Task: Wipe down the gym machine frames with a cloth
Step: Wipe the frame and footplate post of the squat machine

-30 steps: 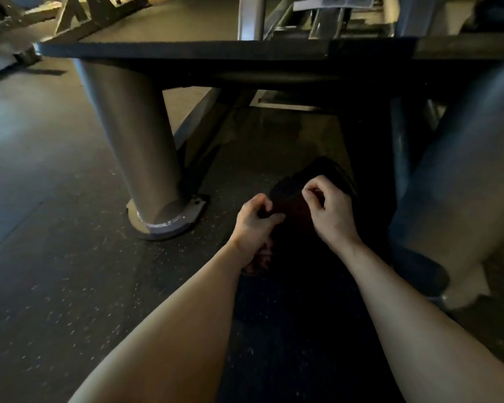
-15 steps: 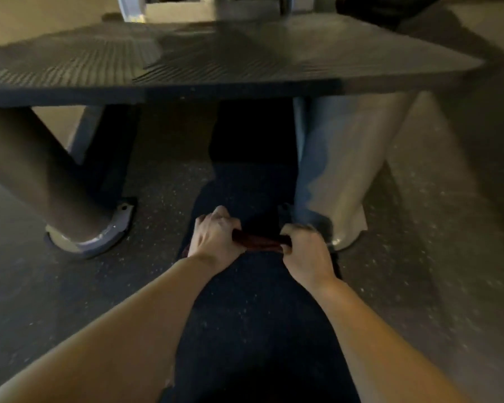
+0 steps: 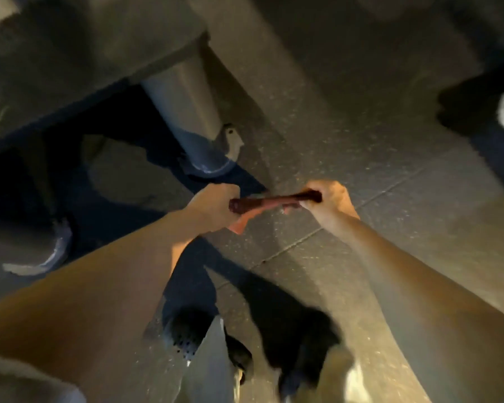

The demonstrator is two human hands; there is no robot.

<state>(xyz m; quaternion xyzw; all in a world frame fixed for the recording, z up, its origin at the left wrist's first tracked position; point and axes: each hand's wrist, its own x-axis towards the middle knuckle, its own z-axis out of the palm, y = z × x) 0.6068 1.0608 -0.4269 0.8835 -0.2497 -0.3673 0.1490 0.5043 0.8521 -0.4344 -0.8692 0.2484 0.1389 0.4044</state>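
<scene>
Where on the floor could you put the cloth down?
Bare floor lies right of the metal post, beyond both hands; the left hand and right hand grip the cloth. It is crowded under the machine at left and by the feet.

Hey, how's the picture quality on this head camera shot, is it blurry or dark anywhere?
Head view: dim, warm light and motion blur throughout, worst along the bottom edge. The twisted cloth between the left hand and right hand is soft but readable. Deep shadow lies under the machine platform beside the metal leg. Wide-angle stretch enlarges the forearms. A pale blob at the right edge is too blurred to identify.
</scene>
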